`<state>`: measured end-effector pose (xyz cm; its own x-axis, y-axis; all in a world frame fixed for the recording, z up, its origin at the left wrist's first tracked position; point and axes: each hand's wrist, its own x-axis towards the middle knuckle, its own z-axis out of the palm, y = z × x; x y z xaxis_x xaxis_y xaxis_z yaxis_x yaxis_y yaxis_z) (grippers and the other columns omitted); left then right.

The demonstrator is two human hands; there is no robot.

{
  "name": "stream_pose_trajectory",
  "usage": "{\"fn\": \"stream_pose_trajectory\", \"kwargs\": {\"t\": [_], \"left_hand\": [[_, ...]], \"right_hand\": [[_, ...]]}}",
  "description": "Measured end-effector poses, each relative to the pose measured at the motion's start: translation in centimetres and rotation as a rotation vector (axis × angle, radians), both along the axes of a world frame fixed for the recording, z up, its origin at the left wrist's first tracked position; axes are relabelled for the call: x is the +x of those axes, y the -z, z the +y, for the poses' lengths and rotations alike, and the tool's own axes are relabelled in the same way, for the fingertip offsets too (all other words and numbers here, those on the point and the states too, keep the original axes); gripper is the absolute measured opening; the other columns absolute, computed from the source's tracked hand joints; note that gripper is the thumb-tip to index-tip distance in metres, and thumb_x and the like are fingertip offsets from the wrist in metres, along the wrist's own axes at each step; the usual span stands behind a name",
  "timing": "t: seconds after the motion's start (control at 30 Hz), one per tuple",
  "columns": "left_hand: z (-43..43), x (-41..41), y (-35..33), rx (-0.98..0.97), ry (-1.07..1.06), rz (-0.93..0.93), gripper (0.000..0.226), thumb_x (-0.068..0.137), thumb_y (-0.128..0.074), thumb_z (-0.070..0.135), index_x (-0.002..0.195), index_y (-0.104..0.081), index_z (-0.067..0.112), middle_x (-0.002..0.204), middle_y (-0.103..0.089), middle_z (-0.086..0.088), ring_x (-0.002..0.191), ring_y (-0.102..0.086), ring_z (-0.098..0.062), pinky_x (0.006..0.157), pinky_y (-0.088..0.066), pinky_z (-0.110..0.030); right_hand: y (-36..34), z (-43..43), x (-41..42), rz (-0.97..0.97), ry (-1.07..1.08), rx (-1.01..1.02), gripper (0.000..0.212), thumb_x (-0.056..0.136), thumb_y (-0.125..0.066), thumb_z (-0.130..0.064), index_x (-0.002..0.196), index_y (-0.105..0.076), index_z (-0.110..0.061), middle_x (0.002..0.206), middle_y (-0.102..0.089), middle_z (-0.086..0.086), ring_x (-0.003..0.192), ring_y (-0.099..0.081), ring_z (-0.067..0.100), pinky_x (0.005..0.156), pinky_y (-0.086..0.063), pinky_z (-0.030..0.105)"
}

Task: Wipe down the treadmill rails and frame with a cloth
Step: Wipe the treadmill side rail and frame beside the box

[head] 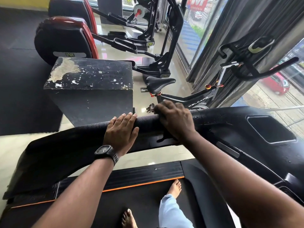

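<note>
I stand barefoot on the treadmill belt (144,201), facing its left padded handrail (145,123). My left hand (121,130), with a black watch on the wrist, lies flat on the rail, fingers straight. A little to its right, my right hand (176,119) curls over the same rail near where it joins the black console frame (238,129). A dark ragged edge that looks like a black cloth (162,138) shows under the palm; most of it is hidden by the hand.
A worn black box (92,89) stands just beyond the rail. A spin bike (189,99) and red-and-black ellipticals (65,38) stand behind it. Windows and grey curtains (230,38) run along the right. The treadmill's foot rail has an orange stripe (139,184).
</note>
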<state>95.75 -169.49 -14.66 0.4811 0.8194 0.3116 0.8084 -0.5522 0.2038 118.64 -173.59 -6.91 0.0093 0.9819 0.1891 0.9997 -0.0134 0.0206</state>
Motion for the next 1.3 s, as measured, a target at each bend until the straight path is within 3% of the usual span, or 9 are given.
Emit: {"fn": "stream_pose_trajectory", "kwargs": {"t": [0.13, 0.27, 0.37, 0.57, 0.77, 0.87, 1.0, 1.23, 1.3], "left_hand": [[-0.1, 0.1, -0.1, -0.008, -0.010, 0.001, 0.053, 0.100, -0.033, 0.045, 0.141, -0.052, 0.018, 0.143, -0.056, -0.002, 0.132, -0.051, -0.024, 0.110, -0.038, -0.049], [0.0, 0.1, -0.2, -0.014, -0.012, -0.005, 0.052, 0.099, -0.036, 0.044, 0.140, -0.053, 0.019, 0.142, -0.056, -0.002, 0.132, -0.052, -0.025, 0.110, -0.038, -0.049], [-0.1, 0.1, -0.3, -0.016, -0.008, -0.005, 0.052, 0.099, -0.035, 0.044, 0.141, -0.052, 0.019, 0.143, -0.056, -0.002, 0.132, -0.051, -0.024, 0.110, -0.038, -0.049], [-0.4, 0.3, -0.6, -0.042, -0.026, -0.013, 0.052, 0.099, -0.034, 0.044, 0.141, -0.053, 0.019, 0.142, -0.057, -0.001, 0.131, -0.052, -0.025, 0.110, -0.038, -0.050], [-0.4, 1.1, -1.1, -0.103, -0.079, 0.006, 0.055, 0.097, -0.029, 0.045, 0.139, -0.054, 0.020, 0.142, -0.057, 0.000, 0.132, -0.052, -0.023, 0.111, -0.032, -0.057], [-0.4, 1.6, -1.6, -0.148, -0.059, 0.014, 0.061, 0.097, -0.023, 0.049, 0.141, -0.052, 0.018, 0.145, -0.054, -0.001, 0.136, -0.048, -0.024, 0.114, -0.027, -0.059], [-0.3, 2.7, -2.3, -0.194, -0.041, 0.048, 0.069, 0.095, -0.014, 0.053, 0.144, -0.047, 0.018, 0.149, -0.049, -0.002, 0.140, -0.043, -0.022, 0.117, -0.023, -0.057], [0.2, 5.8, -3.3, -0.210, 0.027, 0.090, 0.070, 0.095, -0.011, 0.052, 0.142, -0.049, 0.018, 0.147, -0.052, -0.002, 0.137, -0.045, -0.019, 0.115, -0.029, -0.051], [0.4, 7.2, -3.7, -0.232, 0.059, 0.101, 0.067, 0.097, -0.013, 0.051, 0.143, -0.047, 0.018, 0.148, -0.051, -0.002, 0.138, -0.044, -0.019, 0.114, -0.031, -0.048]], "right_hand": [[2.3, -3.7, -2.0, 0.010, 0.255, 0.103, 0.057, 0.091, -0.068, -0.033, 0.145, -0.050, -0.034, 0.156, -0.043, 0.005, 0.129, -0.046, 0.040, 0.093, -0.047, 0.055], [3.5, -3.8, -3.9, -0.040, 0.029, 0.149, 0.055, 0.087, -0.067, -0.030, 0.141, -0.057, -0.031, 0.152, -0.049, 0.005, 0.124, -0.050, 0.042, 0.088, -0.050, 0.054], [0.5, -0.3, -1.0, -0.051, -0.077, 0.018, 0.042, 0.096, -0.056, -0.039, 0.138, -0.056, -0.040, 0.150, -0.051, -0.003, 0.119, -0.055, 0.036, 0.084, -0.052, 0.048], [0.5, -2.6, 0.4, 0.015, 0.285, 0.033, 0.055, 0.096, -0.064, -0.036, 0.149, -0.048, -0.036, 0.158, -0.043, 0.003, 0.132, -0.047, 0.040, 0.100, -0.047, 0.056], [0.9, -1.1, -2.6, 0.034, -0.106, 0.034, 0.044, 0.094, -0.060, -0.036, 0.137, -0.055, -0.032, 0.149, -0.052, -0.001, 0.120, -0.056, 0.036, 0.085, -0.054, 0.050], [-0.6, -0.1, 0.1, 0.101, 0.072, -0.020, 0.037, 0.098, -0.057, -0.044, 0.135, -0.057, -0.038, 0.150, -0.050, -0.002, 0.120, -0.055, 0.034, 0.089, -0.050, 0.046], [0.6, -3.0, -1.4, 0.038, 0.312, -0.001, 0.058, 0.095, -0.057, -0.045, 0.150, -0.041, -0.034, 0.164, -0.028, 0.009, 0.136, -0.039, 0.047, 0.096, -0.045, 0.061], [1.9, -2.9, 0.3, -0.108, -0.047, 0.051, 0.050, 0.093, -0.047, -0.040, 0.142, -0.054, -0.035, 0.153, -0.048, 0.008, 0.120, -0.053, 0.044, 0.079, -0.054, 0.054], [0.2, -2.0, 2.2, -0.093, -0.018, -0.013, 0.046, 0.094, -0.046, -0.042, 0.140, -0.053, -0.040, 0.153, -0.047, 0.005, 0.117, -0.055, 0.040, 0.079, -0.054, 0.052]]}}
